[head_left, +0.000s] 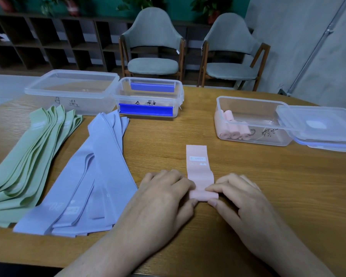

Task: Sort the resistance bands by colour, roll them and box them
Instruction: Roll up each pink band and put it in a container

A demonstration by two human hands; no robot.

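Rolling is under way, right at the near edge of the desk (188, 246). The left hand (164, 194) and the right hand (234, 194) sit either side of a pink band (200, 170), fingertips and thumbs pinched on the two ends of the small roll formed at its near end. The rest of the band lies flat, stretching away from the person, printed label facing up. By my reckoning a good part of the strip remains to wind.

What comes next looks plain: push the roll forward evenly with both hands, keeping the edges square so it does not cone out, until the far end is taken up.

Off to the left, the lilac bands (92, 176) lie fanned and flat, and beyond them the green bands (28, 160), likewise unrolled. Those piles are sorted but wait their turn.

Further back on the right stands the clear box (248, 104) holding several pink rolls (232, 128) at its left end, its lid (318, 120) leaning on the right rim. That is surely where this roll goes. Two more boxes wait at the far left: the blue-clipped box (148, 108) and the large clear box (72, 90).
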